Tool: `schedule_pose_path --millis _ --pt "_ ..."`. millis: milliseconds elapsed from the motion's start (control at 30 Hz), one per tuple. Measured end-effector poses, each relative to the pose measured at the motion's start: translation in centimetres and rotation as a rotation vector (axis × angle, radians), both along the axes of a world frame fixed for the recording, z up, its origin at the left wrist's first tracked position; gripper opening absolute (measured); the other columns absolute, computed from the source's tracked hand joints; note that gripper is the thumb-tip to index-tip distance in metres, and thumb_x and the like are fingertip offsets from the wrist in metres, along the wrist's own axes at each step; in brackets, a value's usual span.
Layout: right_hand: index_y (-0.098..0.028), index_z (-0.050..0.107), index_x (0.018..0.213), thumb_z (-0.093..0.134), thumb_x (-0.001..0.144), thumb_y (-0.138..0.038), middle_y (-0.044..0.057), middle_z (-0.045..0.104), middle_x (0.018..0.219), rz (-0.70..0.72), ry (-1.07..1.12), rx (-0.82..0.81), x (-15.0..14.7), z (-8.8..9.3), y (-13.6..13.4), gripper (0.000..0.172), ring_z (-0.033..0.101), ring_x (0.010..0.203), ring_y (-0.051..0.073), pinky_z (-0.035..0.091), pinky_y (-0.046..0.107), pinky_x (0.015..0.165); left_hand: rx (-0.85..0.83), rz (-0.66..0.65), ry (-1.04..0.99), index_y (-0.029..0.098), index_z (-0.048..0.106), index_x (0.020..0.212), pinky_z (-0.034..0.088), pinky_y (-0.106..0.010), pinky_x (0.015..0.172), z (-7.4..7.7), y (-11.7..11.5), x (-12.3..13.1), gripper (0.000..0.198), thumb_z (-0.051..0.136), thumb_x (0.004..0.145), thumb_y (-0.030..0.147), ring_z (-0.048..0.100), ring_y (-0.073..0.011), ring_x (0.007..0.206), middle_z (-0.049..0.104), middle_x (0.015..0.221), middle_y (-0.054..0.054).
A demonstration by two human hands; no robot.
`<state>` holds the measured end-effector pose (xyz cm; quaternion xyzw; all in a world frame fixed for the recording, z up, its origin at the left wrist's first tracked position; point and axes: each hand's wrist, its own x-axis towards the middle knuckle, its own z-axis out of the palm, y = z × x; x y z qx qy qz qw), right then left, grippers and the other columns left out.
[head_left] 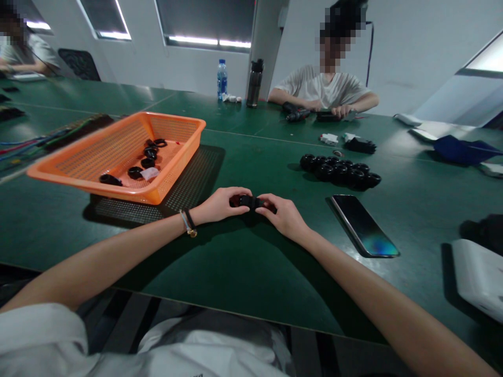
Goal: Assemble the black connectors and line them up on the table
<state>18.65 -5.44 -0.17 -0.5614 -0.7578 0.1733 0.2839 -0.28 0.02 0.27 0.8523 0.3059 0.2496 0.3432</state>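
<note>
Between my two hands is a small black round part, held just above the green table. My left hand pinches its left side, and my right hand grips the right side with thumb and fingertips. Fingers hide much of its shape, so its exact kind is unclear. To the left stands an orange plastic basket with several black ring-like parts and a small whitish piece inside. Several glossy black round parts sit grouped in rows to the right, beyond my right hand.
A smartphone lies right of my right forearm, with a white box-like object farther right. Across the table a person handles something dark beside a power drill. A water bottle and a dark flask stand at the back.
</note>
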Motion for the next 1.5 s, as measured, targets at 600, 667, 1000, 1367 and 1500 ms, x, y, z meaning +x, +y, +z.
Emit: schedule_pose_path --millis 600,667,1000,1367,1500 --pt "-0.014 0.062 0.098 0.055 0.081 -0.021 0.003 0.062 0.072 -0.016 -0.06 -0.044 -0.2 0.5 0.0 0.02 0.053 0.062 0.013 0.039 0.026 0.058 0.027 -0.01 0.015 0.013 0.059 0.104 0.047 -0.025 0.075 0.07 -0.06 -0.05 0.033 0.06 0.074 0.028 0.06 -0.0152 0.083 0.065 0.097 -0.005" --pt "-0.013 0.062 0.099 0.055 0.081 -0.021 0.003 0.062 0.073 -0.017 -0.07 -0.053 -0.22 0.53 -0.01 0.02 0.053 0.062 0.013 0.04 0.026 0.058 0.028 -0.01 0.015 0.014 0.059 0.104 0.047 -0.025 0.075 0.09 -0.04 -0.04 0.033 0.06 0.074 0.028 0.06 -0.0152 0.083 0.065 0.097 -0.005" --pt "-0.016 0.061 0.099 0.056 0.08 -0.022 0.007 0.065 0.086 0.028 -0.018 0.052 -0.04 0.3 -0.24 0.02 0.057 0.073 0.017 0.046 0.031 0.067 0.01 -0.011 -0.002 0.014 0.059 0.106 0.048 -0.026 0.076 0.02 0.03 -0.04 0.035 0.059 0.074 0.029 0.06 -0.0154 0.083 0.065 0.098 -0.005" --pt "-0.018 0.059 0.096 0.062 0.074 -0.017 0.003 0.062 0.082 0.013 0.025 0.074 -0.04 -0.14 -0.23 0.022 0.057 0.074 0.017 0.047 0.033 0.072 0.006 -0.016 0.001 0.014 0.059 0.106 0.047 -0.027 0.077 0.02 -0.03 -0.08 0.035 0.06 0.074 0.028 0.06 -0.0155 0.084 0.065 0.099 -0.005" --pt "-0.017 0.059 0.096 0.062 0.074 -0.017 0.004 0.063 0.082 0.009 0.023 0.076 -0.04 -0.24 -0.15 0.023 0.057 0.073 0.017 0.047 0.032 0.07 -0.001 -0.019 0.0 0.014 0.059 0.107 0.047 -0.026 0.076 0.06 -0.06 -0.05 0.036 0.06 0.074 0.028 0.06 -0.0151 0.083 0.065 0.098 -0.005"
